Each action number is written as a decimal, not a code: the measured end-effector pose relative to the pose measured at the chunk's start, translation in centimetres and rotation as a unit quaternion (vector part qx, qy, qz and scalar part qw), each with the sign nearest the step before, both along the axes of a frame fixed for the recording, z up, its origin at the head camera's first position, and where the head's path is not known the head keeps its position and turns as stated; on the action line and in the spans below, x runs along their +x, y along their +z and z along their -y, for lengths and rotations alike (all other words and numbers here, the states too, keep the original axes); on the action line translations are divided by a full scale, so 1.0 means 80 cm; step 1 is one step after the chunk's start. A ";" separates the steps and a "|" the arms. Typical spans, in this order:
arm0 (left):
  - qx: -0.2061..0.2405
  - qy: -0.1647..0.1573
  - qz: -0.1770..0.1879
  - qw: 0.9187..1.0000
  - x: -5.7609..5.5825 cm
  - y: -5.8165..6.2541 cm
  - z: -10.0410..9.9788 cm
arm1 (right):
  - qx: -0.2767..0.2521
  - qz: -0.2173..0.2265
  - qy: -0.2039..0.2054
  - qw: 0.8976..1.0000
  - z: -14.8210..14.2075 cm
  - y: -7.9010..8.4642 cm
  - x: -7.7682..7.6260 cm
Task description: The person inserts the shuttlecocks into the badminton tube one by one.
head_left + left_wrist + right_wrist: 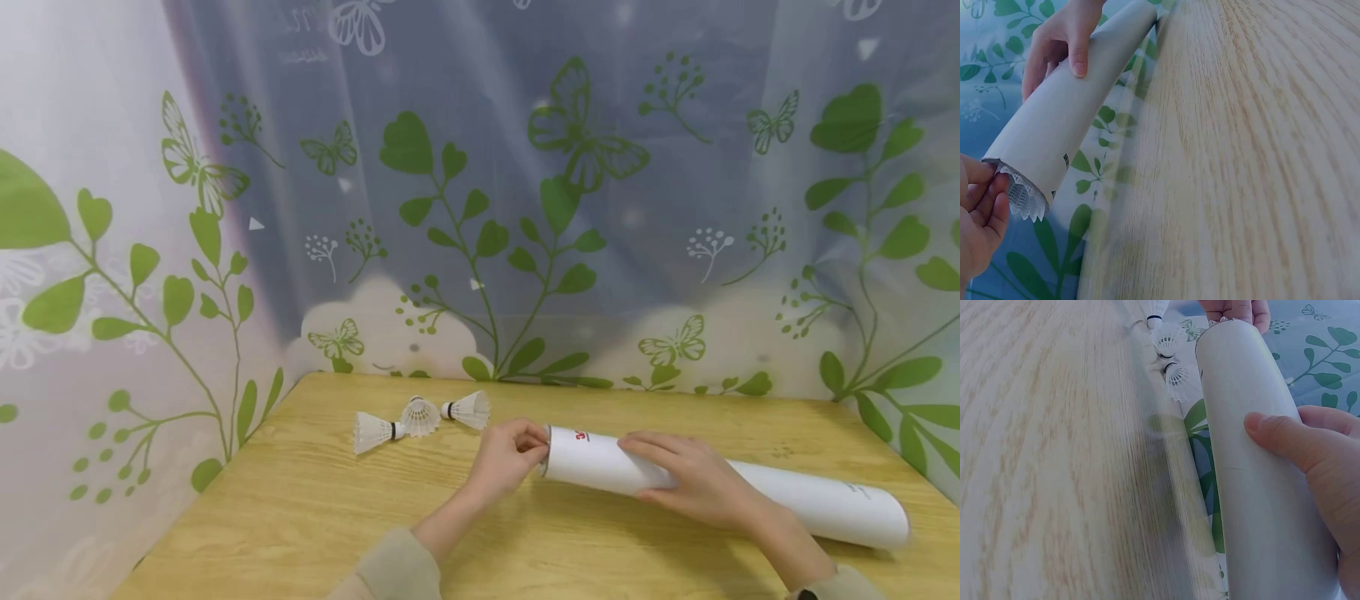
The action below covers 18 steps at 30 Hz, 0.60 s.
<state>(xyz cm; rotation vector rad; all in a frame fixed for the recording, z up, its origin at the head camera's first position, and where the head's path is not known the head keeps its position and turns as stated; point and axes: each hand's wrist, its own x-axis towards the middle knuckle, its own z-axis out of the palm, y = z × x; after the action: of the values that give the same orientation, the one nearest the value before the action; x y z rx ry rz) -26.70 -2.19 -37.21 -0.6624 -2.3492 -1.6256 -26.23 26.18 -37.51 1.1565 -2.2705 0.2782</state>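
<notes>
A long white shuttlecock tube (795, 500) lies slanted over the table, its mouth toward the left. My right hand (693, 475) grips it around the middle, thumb on the near side and fingers over the top. At the mouth, my left hand (510, 454) pinches the skirt edge of a white shuttlecock (1025, 197). The skirt's jagged rim sticks a little out of the tube in the left wrist view; its cork end is hidden inside.
Three white shuttlecocks (421, 417) with black bands lie in a loose group at the back left of the wooden table (300, 517). Behind the table hangs a curtain (480, 208) with green leaves and butterflies.
</notes>
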 end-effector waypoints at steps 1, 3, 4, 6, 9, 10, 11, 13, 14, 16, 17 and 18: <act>-0.001 0.001 0.000 1.000 0.000 0.000 0.000 | 0.001 0.000 0.001 1.000 0.000 0.000 0.000; 0.000 0.002 0.001 1.000 0.001 -0.001 -0.001 | 0.001 -0.001 0.000 1.000 0.000 -0.001 0.000; 0.000 0.002 0.000 1.000 0.001 -0.001 -0.001 | 0.001 -0.001 0.000 1.000 -0.001 -0.001 0.000; 0.002 0.001 -0.001 1.000 0.002 0.000 -0.001 | 0.001 -0.003 -0.001 1.000 -0.001 0.000 0.001; -0.002 0.002 -0.001 1.000 0.002 0.001 0.000 | -0.001 -0.004 0.000 1.000 0.000 0.003 0.002; -0.004 0.003 -0.004 1.000 0.002 0.002 0.001 | -0.002 -0.005 0.002 1.000 0.000 0.004 0.002; -0.007 0.006 -0.003 1.000 0.002 0.002 0.002 | -0.003 -0.005 0.003 1.000 0.001 0.004 0.002; -0.013 0.009 -0.006 1.000 0.002 0.003 0.003 | -0.005 -0.008 0.006 1.000 0.001 0.005 0.002; -0.017 0.010 -0.011 1.000 0.002 0.003 0.004 | -0.006 -0.011 0.008 1.000 0.001 0.005 0.002; -0.024 0.008 -0.019 0.999 0.002 0.003 0.006 | -0.008 -0.014 0.011 1.000 0.001 0.004 0.001; -0.029 0.006 -0.021 0.999 0.002 0.003 0.006 | -0.007 -0.016 0.012 1.000 0.001 0.004 0.001; -0.033 0.004 -0.023 0.999 0.002 0.003 0.007 | -0.007 -0.018 0.012 1.000 0.001 0.004 0.001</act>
<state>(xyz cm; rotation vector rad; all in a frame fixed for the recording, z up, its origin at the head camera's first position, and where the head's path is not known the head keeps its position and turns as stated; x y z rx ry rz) -26.51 -2.74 -36.94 -0.6955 -2.3795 -1.5185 -26.14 26.07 -37.15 1.1723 -2.2219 0.2794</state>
